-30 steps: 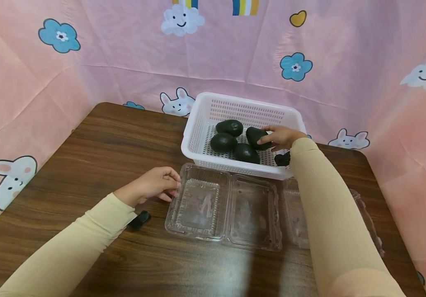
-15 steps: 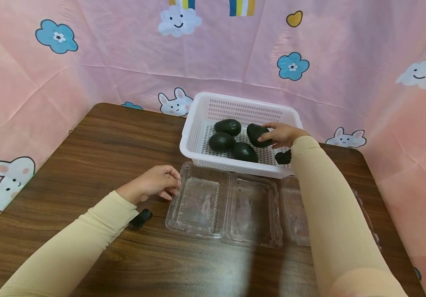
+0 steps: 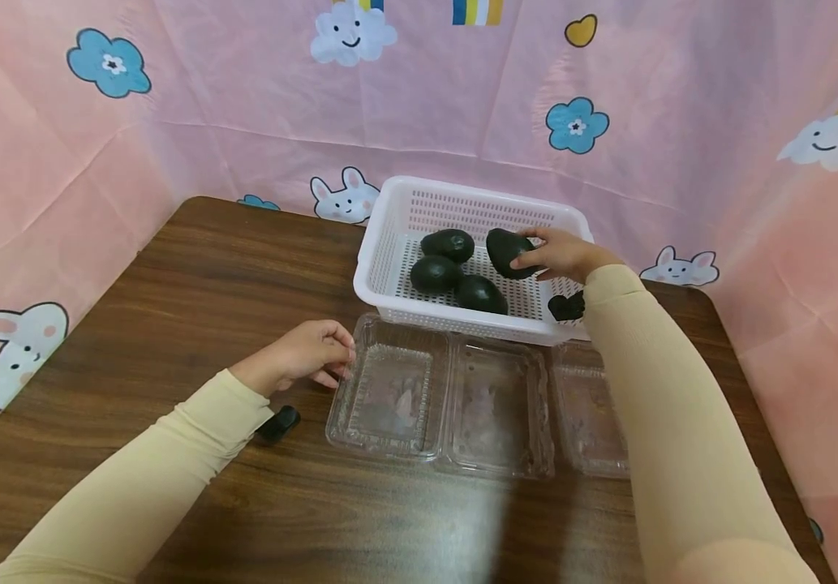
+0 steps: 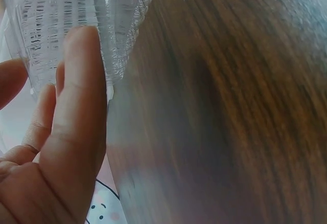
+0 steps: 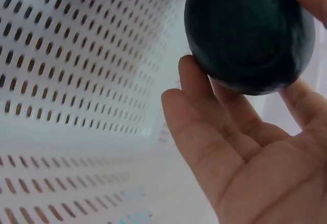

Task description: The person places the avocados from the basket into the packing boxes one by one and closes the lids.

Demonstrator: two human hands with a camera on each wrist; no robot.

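Note:
My right hand (image 3: 560,253) grips a dark green avocado (image 3: 508,251) inside the white perforated basket (image 3: 579,217). In the right wrist view the avocado (image 5: 250,35) sits between the fingers and thumb, lifted off the basket floor. Three more avocados lie on the left side of the basket, one (image 3: 448,244) at the back, one (image 3: 435,275) at the left and one (image 3: 481,294) in front. My left hand (image 3: 302,353) holds the left rim of an opened clear plastic clamshell container (image 3: 389,397). In the left wrist view its fingers (image 4: 82,75) overlap the container's wall.
The clamshell's lid (image 3: 499,405) lies flat at its right. Another clear container (image 3: 590,414) stands beyond, partly behind the right sleeve. All rest on a brown wooden table (image 3: 243,268). A patterned pink curtain (image 3: 426,89) hangs behind and at both sides.
My right hand has lifted the avocado slightly up and to the right, away from the other avocados. The left hand has stayed at the container's rim.

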